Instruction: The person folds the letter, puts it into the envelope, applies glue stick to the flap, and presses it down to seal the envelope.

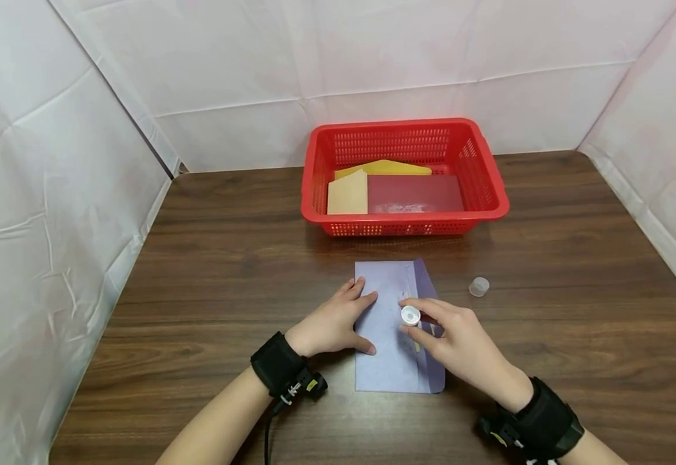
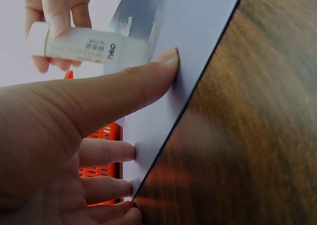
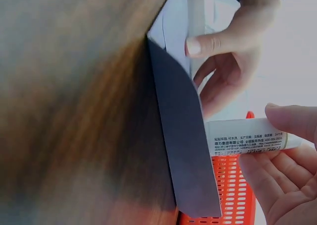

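Observation:
A lavender envelope (image 1: 385, 361) lies on the table with its flap (image 3: 181, 121) folded out on the right. My left hand (image 1: 338, 321) rests on its left side, fingertips and thumb spread over the paper. Between thumb and fingers, my right hand (image 1: 460, 332) pinches a white glue stick (image 2: 84, 44) upright. The glue stick's lower end is right at the envelope by the flap's fold, and whitish smears show near there in the left wrist view. To the right lies the translucent cap (image 1: 479, 287), off the stick.
A red plastic basket (image 1: 404, 229) stands at the back, holding a maroon envelope (image 1: 413, 192), a cream envelope (image 1: 347, 195) and a yellow envelope (image 1: 384, 168). White cloth walls (image 1: 245, 77) enclose the brown wooden table (image 1: 210, 271) at the back and sides.

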{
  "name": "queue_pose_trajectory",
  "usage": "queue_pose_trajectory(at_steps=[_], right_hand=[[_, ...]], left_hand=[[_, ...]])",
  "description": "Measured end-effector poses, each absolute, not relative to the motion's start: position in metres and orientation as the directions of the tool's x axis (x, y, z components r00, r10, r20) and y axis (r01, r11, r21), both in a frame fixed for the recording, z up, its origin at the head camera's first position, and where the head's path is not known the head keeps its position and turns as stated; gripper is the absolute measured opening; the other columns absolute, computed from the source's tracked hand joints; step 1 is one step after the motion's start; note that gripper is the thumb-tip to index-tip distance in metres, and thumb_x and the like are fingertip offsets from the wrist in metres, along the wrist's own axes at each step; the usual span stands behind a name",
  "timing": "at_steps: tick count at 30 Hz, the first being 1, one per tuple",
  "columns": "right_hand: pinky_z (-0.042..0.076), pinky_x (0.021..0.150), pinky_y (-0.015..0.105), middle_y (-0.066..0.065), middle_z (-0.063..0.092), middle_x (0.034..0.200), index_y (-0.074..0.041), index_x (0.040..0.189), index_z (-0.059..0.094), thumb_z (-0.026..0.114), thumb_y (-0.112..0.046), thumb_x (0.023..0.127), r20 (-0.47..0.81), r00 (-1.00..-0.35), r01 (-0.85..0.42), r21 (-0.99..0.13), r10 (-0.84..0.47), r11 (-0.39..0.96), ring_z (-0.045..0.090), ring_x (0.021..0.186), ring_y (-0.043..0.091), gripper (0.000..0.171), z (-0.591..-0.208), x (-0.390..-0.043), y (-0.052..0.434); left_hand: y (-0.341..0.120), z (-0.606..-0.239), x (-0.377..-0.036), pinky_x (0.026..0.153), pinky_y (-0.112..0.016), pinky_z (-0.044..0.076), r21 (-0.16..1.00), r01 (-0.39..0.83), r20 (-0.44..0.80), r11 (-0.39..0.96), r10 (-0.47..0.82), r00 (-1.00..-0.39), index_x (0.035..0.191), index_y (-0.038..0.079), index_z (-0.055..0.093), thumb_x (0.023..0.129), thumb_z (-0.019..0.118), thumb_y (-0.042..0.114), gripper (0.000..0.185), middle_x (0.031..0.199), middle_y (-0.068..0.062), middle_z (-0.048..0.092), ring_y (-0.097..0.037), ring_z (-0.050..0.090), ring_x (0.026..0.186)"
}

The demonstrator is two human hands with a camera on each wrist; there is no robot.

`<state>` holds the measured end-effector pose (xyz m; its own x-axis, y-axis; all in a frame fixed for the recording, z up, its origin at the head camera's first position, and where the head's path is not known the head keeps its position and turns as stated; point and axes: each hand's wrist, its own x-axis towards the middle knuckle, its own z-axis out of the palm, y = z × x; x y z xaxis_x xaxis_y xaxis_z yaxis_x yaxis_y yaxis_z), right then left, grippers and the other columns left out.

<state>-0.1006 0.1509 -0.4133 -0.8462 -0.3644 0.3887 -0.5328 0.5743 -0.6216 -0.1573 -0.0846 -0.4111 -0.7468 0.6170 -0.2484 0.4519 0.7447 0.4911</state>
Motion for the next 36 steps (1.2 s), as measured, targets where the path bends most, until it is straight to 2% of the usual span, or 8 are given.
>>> queue_pose_trajectory(at_steps=[7, 11, 15, 25, 29, 36], right_hand=[[0.059, 0.076, 0.035, 0.001, 0.072, 0.115, -0.011, 0.118, 0.072, 0.084, -0.005, 0.082, 0.393, -0.825, -0.565, -0.604, -0.407, 0.562, 0.07, 0.102, 0.015, 0.039, -0.409, -0.085, 0.15], [0.057, 0.076, 0.026, -0.001, 0.073, 0.114, -0.014, 0.119, 0.072, 0.084, -0.005, 0.081, 0.399, -0.811, -0.582, -0.616, -0.427, 0.531, 0.069, 0.101, 0.013, 0.041, -0.41, -0.077, 0.149], [0.052, 0.083, 0.016, -0.003, 0.073, 0.113, -0.015, 0.118, 0.073, 0.085, -0.004, 0.079, 0.409, -0.798, -0.598, -0.624, -0.443, 0.502, 0.07, 0.101, 0.013, 0.042, -0.411, -0.068, 0.15], [0.051, 0.085, 0.013, -0.001, 0.073, 0.111, -0.013, 0.118, 0.072, 0.084, -0.007, 0.081, 0.374, -0.798, -0.585, -0.668, -0.472, 0.46, 0.069, 0.1, 0.01, 0.039, -0.413, -0.057, 0.148], [0.053, 0.082, 0.017, 0.0, 0.073, 0.113, -0.012, 0.119, 0.071, 0.084, -0.003, 0.08, 0.403, -0.787, -0.607, -0.642, -0.467, 0.468, 0.07, 0.098, 0.011, 0.043, -0.414, -0.06, 0.15], [0.06, 0.073, 0.032, 0.007, 0.072, 0.116, -0.007, 0.125, 0.067, 0.082, 0.0, 0.08, 0.402, -0.791, -0.603, -0.637, -0.461, 0.48, 0.071, 0.094, 0.014, 0.048, -0.416, -0.073, 0.155]], left_hand=[[-0.084, -0.41, -0.158, 0.119, -0.046, 0.026, 0.5, 0.452, -0.238, 0.739, 0.618, -0.749, 0.151, 0.003, 0.043, 0.078, 0.088, 0.038, 0.092, 0.162, -0.025, 0.02, -0.039, 0.015, 0.151], [-0.085, -0.409, -0.157, 0.119, -0.046, 0.026, 0.499, 0.45, -0.24, 0.741, 0.617, -0.749, 0.151, 0.003, 0.043, 0.078, 0.088, 0.037, 0.092, 0.162, -0.025, 0.021, -0.038, 0.014, 0.152], [-0.085, -0.409, -0.155, 0.119, -0.046, 0.026, 0.502, 0.452, -0.237, 0.737, 0.62, -0.748, 0.151, 0.003, 0.044, 0.078, 0.088, 0.037, 0.092, 0.162, -0.025, 0.021, -0.038, 0.015, 0.152], [-0.089, -0.409, -0.153, 0.12, -0.046, 0.024, 0.519, 0.425, -0.248, 0.741, 0.607, -0.755, 0.151, 0.002, 0.043, 0.079, 0.088, 0.035, 0.092, 0.162, -0.025, 0.019, -0.038, 0.013, 0.152], [-0.088, -0.409, -0.154, 0.12, -0.046, 0.024, 0.506, 0.44, -0.248, 0.742, 0.614, -0.75, 0.151, 0.002, 0.042, 0.079, 0.088, 0.036, 0.092, 0.162, -0.026, 0.019, -0.039, 0.013, 0.152], [-0.083, -0.406, -0.156, 0.12, -0.045, 0.023, 0.484, 0.458, -0.255, 0.746, 0.621, -0.741, 0.152, 0.002, 0.041, 0.08, 0.087, 0.036, 0.093, 0.162, -0.026, 0.018, -0.039, 0.013, 0.152]])
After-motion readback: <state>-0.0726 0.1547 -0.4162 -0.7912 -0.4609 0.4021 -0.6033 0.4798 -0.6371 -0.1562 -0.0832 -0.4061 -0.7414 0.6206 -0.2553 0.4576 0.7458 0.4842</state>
